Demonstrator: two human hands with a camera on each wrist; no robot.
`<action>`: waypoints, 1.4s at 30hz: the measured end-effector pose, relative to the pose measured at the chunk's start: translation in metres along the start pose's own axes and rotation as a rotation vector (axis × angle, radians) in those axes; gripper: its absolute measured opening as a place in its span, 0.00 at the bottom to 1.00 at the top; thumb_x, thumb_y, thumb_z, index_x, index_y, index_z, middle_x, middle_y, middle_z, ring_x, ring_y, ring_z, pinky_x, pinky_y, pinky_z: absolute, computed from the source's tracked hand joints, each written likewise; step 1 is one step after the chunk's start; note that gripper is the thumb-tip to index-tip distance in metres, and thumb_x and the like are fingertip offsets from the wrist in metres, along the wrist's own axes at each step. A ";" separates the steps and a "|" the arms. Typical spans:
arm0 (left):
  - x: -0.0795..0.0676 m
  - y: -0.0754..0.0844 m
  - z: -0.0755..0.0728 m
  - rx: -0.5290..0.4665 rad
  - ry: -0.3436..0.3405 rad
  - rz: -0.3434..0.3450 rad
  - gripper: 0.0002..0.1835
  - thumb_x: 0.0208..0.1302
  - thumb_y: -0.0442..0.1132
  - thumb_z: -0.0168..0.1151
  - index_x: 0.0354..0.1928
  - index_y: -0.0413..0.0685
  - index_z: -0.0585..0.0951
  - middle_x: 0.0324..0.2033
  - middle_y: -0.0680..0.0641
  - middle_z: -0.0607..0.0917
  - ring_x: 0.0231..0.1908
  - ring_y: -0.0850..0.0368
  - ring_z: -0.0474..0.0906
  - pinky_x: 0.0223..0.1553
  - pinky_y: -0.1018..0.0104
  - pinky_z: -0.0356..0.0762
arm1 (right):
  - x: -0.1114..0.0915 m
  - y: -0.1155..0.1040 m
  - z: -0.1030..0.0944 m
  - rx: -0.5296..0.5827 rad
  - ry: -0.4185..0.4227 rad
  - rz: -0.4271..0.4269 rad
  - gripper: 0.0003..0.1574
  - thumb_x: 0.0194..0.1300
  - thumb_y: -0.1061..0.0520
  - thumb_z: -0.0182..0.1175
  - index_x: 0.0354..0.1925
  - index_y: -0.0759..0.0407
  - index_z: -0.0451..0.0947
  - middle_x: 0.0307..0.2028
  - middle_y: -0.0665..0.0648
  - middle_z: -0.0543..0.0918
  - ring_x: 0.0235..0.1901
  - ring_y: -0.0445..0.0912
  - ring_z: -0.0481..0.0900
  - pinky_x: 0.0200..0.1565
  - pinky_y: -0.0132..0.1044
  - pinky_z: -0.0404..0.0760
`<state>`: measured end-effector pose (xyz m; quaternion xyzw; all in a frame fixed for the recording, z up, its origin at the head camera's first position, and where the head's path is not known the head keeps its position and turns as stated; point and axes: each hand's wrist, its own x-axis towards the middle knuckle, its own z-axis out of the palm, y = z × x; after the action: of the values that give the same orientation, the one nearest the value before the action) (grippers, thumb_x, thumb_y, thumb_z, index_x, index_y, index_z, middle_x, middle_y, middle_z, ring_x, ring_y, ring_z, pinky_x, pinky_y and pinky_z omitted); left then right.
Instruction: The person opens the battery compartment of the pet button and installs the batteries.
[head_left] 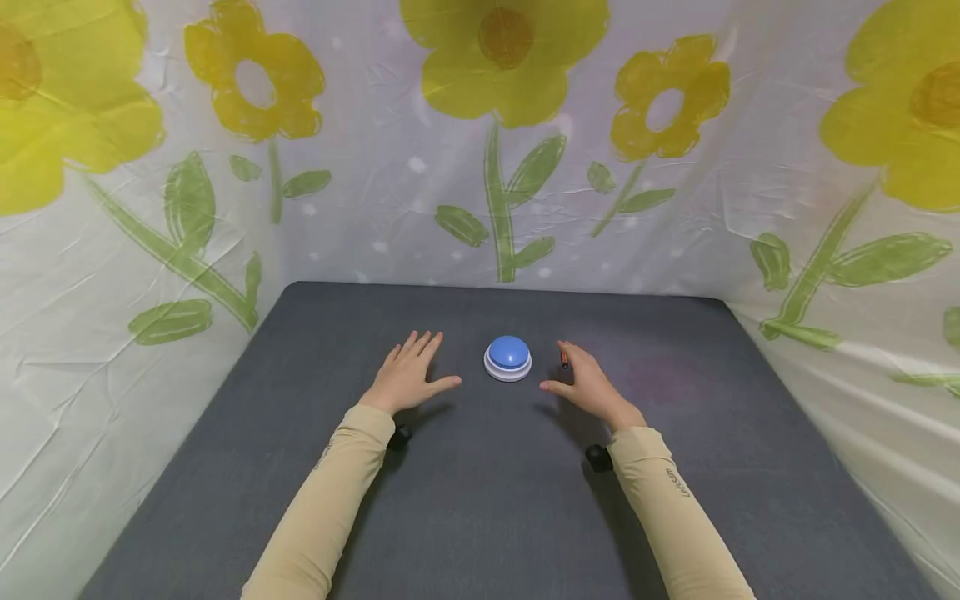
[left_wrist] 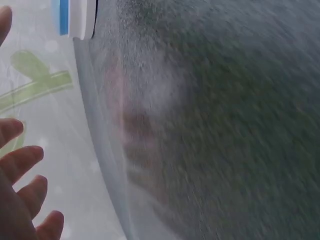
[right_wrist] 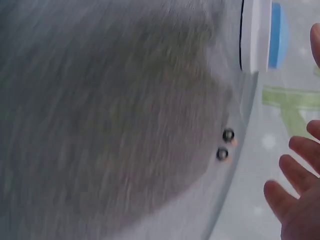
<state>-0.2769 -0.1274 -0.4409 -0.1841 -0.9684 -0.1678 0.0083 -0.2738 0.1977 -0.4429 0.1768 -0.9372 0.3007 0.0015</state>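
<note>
A round blue push button (head_left: 509, 352) on a white base stands on the dark table, between my two hands. To its left, my left hand (head_left: 408, 375) is spread, thumb out toward the button, and holds nothing. On the other side my right hand (head_left: 592, 390) has its thumb apart from the fingers and also holds nothing. Beside the right fingertips lie small orange-and-black batteries (head_left: 565, 360), partly covered by that hand in the head view. The right wrist view shows two dark round ends of these batteries (right_wrist: 228, 135), apart from the fingers.
The dark grey tabletop (head_left: 480, 500) reaches back to a white curtain (head_left: 360, 217) printed with yellow flowers, which also hangs along both sides. Black wrist cameras (head_left: 598, 457) sit under both beige sleeves, close to the table.
</note>
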 end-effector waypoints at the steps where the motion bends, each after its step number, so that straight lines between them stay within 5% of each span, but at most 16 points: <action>1: 0.004 0.001 0.002 -0.009 -0.007 0.002 0.50 0.56 0.71 0.50 0.72 0.48 0.51 0.69 0.40 0.54 0.68 0.43 0.42 0.65 0.45 0.42 | 0.003 -0.002 0.002 0.015 -0.008 0.006 0.53 0.57 0.47 0.66 0.68 0.70 0.50 0.66 0.72 0.53 0.65 0.63 0.49 0.62 0.57 0.52; 11: 0.035 0.014 0.029 -0.129 -0.044 0.003 0.51 0.54 0.60 0.64 0.71 0.43 0.52 0.68 0.40 0.55 0.68 0.42 0.42 0.64 0.44 0.48 | 0.024 -0.014 0.022 0.142 -0.070 0.087 0.53 0.58 0.49 0.66 0.69 0.68 0.49 0.67 0.67 0.55 0.66 0.59 0.52 0.63 0.53 0.56; 27: 0.061 0.038 0.050 -0.422 -0.120 -0.064 0.51 0.52 0.47 0.71 0.71 0.41 0.50 0.69 0.40 0.53 0.68 0.43 0.41 0.65 0.50 0.46 | 0.039 -0.008 0.047 0.112 -0.058 0.136 0.55 0.57 0.52 0.66 0.68 0.74 0.46 0.65 0.74 0.55 0.65 0.63 0.52 0.63 0.54 0.55; 36: 0.065 0.047 0.059 -0.455 -0.150 -0.088 0.49 0.55 0.45 0.69 0.71 0.41 0.50 0.68 0.38 0.54 0.67 0.40 0.45 0.63 0.45 0.51 | 0.042 -0.017 0.052 0.058 -0.046 0.151 0.52 0.58 0.51 0.66 0.68 0.71 0.49 0.64 0.72 0.59 0.63 0.66 0.55 0.61 0.56 0.57; 42: 0.068 0.048 0.066 -0.449 -0.097 -0.074 0.44 0.55 0.42 0.68 0.69 0.38 0.55 0.65 0.37 0.60 0.65 0.41 0.52 0.62 0.47 0.55 | 0.045 -0.018 0.054 0.021 0.009 0.159 0.47 0.57 0.55 0.66 0.66 0.71 0.55 0.61 0.71 0.64 0.60 0.64 0.60 0.60 0.54 0.59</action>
<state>-0.3194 -0.0396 -0.4819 -0.1538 -0.9122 -0.3701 -0.0855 -0.3049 0.1388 -0.4721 0.1003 -0.9451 0.3104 -0.0203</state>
